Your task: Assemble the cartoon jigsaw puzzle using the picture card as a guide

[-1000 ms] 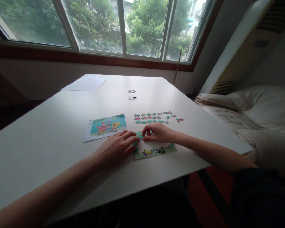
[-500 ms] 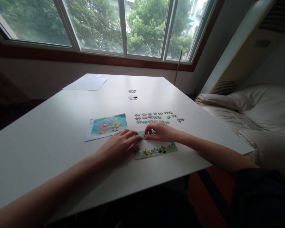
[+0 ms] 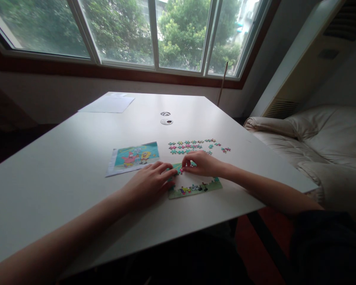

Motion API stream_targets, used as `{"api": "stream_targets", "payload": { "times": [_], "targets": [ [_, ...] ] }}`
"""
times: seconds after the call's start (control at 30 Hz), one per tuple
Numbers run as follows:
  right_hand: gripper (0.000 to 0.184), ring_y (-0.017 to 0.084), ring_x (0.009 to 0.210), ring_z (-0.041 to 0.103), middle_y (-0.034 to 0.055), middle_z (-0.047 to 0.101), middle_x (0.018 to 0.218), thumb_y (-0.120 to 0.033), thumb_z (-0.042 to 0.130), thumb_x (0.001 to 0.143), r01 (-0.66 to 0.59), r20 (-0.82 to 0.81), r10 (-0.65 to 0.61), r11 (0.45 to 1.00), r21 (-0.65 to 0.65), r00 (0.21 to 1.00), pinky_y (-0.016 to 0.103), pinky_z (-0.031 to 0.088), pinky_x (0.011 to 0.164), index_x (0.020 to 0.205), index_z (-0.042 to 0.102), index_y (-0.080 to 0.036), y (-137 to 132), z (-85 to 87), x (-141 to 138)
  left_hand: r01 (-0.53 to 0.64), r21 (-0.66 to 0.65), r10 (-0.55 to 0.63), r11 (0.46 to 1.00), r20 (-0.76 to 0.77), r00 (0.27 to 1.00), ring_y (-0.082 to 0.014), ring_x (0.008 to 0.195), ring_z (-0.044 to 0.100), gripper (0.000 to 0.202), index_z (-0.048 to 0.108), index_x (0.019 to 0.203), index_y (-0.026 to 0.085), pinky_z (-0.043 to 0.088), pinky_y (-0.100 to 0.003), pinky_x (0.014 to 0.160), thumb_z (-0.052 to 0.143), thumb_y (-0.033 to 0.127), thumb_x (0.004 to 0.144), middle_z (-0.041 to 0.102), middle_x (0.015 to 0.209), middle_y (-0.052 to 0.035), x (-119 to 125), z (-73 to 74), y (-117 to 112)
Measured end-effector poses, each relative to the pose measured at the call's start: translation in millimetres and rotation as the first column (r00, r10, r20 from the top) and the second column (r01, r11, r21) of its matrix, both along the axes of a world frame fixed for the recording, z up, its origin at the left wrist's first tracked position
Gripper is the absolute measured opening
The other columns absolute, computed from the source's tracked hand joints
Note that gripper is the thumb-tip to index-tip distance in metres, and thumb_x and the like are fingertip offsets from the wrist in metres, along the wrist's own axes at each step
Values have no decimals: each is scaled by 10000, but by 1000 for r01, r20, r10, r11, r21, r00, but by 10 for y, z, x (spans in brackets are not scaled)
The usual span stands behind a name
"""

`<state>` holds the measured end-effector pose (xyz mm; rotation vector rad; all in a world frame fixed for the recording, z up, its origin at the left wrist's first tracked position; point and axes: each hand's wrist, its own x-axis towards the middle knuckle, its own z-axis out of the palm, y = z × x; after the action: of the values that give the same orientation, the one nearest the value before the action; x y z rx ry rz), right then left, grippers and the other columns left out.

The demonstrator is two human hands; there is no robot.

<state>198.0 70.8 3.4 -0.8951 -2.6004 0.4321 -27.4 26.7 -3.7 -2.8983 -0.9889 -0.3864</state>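
Note:
A partly filled jigsaw puzzle [image 3: 179, 194] lies near the table's front edge, with a white gap inside its green border. Over its upper part, my right hand [image 3: 204, 163] pinches a small pink puzzle piece [image 3: 181, 170] between thumb and forefinger. My left hand [image 3: 154, 177] rests at the puzzle's left edge, fingers stretched out and fingertips on the border. Beyond the puzzle, several loose puzzle pieces [image 3: 180, 147] lie in rough rows. A printed cartoon picture [image 3: 138, 155] on white paper lies to the left, just past my left hand.
Farther back on the white table [image 3: 77, 158] are two round grommets [image 3: 166, 122] and some papers [image 3: 106, 105] at the far left. A pale leather sofa [image 3: 323, 130] stands to the right. Windows [image 3: 124, 31] line the far wall.
My right hand has shifted very slightly up and to the right, so the pink piece shows more clearly. My left hand stays at the puzzle's left edge.

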Motion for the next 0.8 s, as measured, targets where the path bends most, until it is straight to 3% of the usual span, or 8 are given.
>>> {"api": "stream_targets", "payload": {
  "times": [0.33, 0.53, 0.6, 0.7, 0.8],
  "targets": [
    [190, 111, 682, 526, 47, 606, 769, -252, 512, 833, -133, 103, 124, 987, 86, 987, 242, 403, 668, 809, 678, -163, -56, 92, 28, -22, -9, 22, 1000, -25, 999, -251, 1009, 520, 269, 516, 1153, 216, 458, -420, 841, 415, 270, 910, 556, 1138, -89, 11, 14, -13],
    [206, 108, 693, 546, 50, 630, 797, -253, 499, 846, -182, 105, 178, 983, 22, 978, 236, 416, 677, 891, 678, -163, 23, 168, 124, -27, -8, 27, 1000, -21, 999, -252, 997, 517, 266, 521, 1146, 223, 461, -414, 829, 428, 278, 903, 557, 1139, -82, 0, -1, -16],
    [203, 102, 684, 544, 49, 633, 793, -257, 503, 842, -129, 82, 126, 991, 32, 989, 228, 414, 667, 891, 672, -155, 122, 214, 223, -29, -15, 28, 999, -30, 999, -257, 1012, 508, 278, 515, 1160, 220, 457, -422, 838, 425, 282, 905, 549, 1154, -84, -2, -5, -14],
    [209, 93, 634, 522, 44, 634, 764, -264, 508, 829, 56, 34, -60, 992, 112, 998, 218, 397, 622, 876, 672, -143, 353, 283, 481, -22, -36, 21, 999, -37, 999, -263, 1030, 499, 298, 506, 1184, 216, 452, -439, 854, 407, 292, 914, 538, 1176, -90, -4, 1, -12],
    [220, 91, 586, 492, 31, 627, 702, -283, 517, 810, 267, 20, -278, 940, 213, 960, 215, 374, 595, 840, 679, -138, 613, 313, 835, -20, -46, 19, 999, -35, 999, -264, 1034, 504, 304, 507, 1190, 211, 450, -444, 863, 411, 287, 912, 540, 1182, -94, -11, 17, -16]
  ]
}}
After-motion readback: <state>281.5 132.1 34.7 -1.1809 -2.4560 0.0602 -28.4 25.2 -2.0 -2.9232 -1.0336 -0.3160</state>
